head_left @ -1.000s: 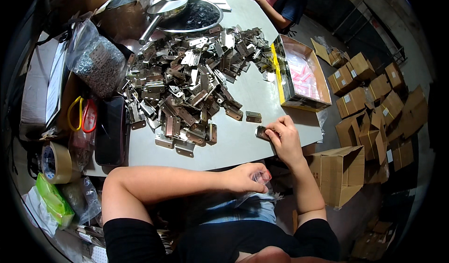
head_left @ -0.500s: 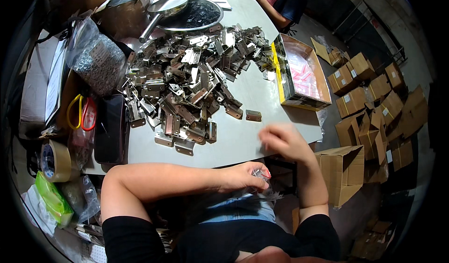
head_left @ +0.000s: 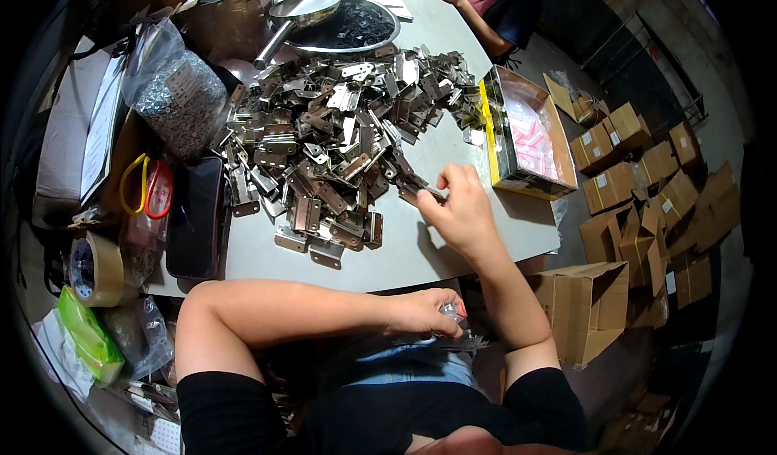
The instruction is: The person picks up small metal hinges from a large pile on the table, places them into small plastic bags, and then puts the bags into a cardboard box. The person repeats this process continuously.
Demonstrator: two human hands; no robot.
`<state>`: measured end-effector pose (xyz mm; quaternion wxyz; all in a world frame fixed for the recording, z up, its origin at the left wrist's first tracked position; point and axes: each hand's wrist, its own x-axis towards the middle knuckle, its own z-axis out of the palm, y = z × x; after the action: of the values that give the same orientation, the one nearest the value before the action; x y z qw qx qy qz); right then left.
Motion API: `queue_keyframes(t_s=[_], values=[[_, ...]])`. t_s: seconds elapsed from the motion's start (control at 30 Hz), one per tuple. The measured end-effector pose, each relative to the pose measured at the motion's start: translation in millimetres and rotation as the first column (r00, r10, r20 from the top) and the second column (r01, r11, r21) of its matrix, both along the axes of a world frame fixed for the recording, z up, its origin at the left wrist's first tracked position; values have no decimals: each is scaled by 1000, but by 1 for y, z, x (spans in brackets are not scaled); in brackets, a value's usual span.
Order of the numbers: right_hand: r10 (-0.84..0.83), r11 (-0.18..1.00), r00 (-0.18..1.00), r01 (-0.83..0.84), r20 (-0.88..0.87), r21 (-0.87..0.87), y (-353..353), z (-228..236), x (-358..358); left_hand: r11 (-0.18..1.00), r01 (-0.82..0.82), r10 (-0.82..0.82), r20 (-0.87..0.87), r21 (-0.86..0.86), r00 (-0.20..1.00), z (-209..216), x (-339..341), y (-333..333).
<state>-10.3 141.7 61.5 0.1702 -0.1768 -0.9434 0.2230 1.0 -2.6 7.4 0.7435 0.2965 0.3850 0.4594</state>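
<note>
Beneath the right hand [head_left: 463, 216] and stretching away ahead of both hands, a pale grey desk [head_left: 388, 262]. Ahead and left of the right hand, a broad heap of metal brackets [head_left: 324, 151]; ahead and right, an open black-and-yellow box [head_left: 499, 147] of pink-marked plastic packets [head_left: 530, 139]. Nearer the body, just off the desk's edge, the left hand [head_left: 419, 314], closed around a small clear bag [head_left: 450, 309] with red on it. Just beside the right hand's fingertips, a single bracket [head_left: 410, 193] at the heap's edge; anything pinched there, impossible to tell.
</note>
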Motion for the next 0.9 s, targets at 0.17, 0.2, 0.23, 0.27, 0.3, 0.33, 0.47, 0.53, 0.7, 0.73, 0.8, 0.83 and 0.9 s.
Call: queue_keyframes(t_s=[0.17, 0.2, 0.23, 0.27, 0.3, 0.33, 0.47, 0.53, 0.7, 0.73, 0.8, 0.83, 0.9], values=[[-52, 983, 998, 48, 17, 175, -24, -13, -27, 999, 26, -27, -36, -27, 999, 5, -3, -1], [-63, 981, 997, 52, 52, 189, -25, -13, -27, 999, 29, -30, -41, -17, 999, 4, -2, 0], [-66, 979, 997, 55, 49, 194, -24, -14, -27, 999, 33, -33, -47, -7, 998, 2, -2, 0], [-49, 980, 998, 39, 43, 196, -21, -13, -24, 999, 38, -38, -54, 3, 998, 1, -1, 1], [-26, 980, 999, 18, 36, 196, -19, -11, -20, 999, 34, -33, -74, 9, 997, 2, -1, 1], [-7, 980, 1000, 1, 30, 197, -14, -8, -14, 999, 34, -33, -93, 16, 995, 2, -2, 1], [24, 949, 989, 24, 148, -315, 8, 23, 16, 998, -55, 55, 0, 44, 998, -7, -1, 2], [64, 833, 995, -10, 79, -553, 31, 12, 32, 995, -85, 82, 65, 42, 995, -3, -3, 3], [200, 308, 980, -80, -18, -948, 49, 11, 73, 985, -172, 163, 231, 19, 959, 8, -5, 1], [203, 288, 979, -89, -30, -954, 46, 11, 80, 985, -172, 166, 248, 4, 954, 10, -6, 0], [200, 252, 978, -103, -52, -962, 35, 20, 97, 971, -235, 208, 321, 48, 924, 6, -2, 2], [205, 228, 979, -61, -13, -972, 28, 25, 103, 961, -266, 226, 357, 69, 907, 5, 0, 2], [255, 435, 966, -81, 37, -897, 18, 29, 110, 961, -271, 235, 350, 54, 907, 7, -1, 3]])
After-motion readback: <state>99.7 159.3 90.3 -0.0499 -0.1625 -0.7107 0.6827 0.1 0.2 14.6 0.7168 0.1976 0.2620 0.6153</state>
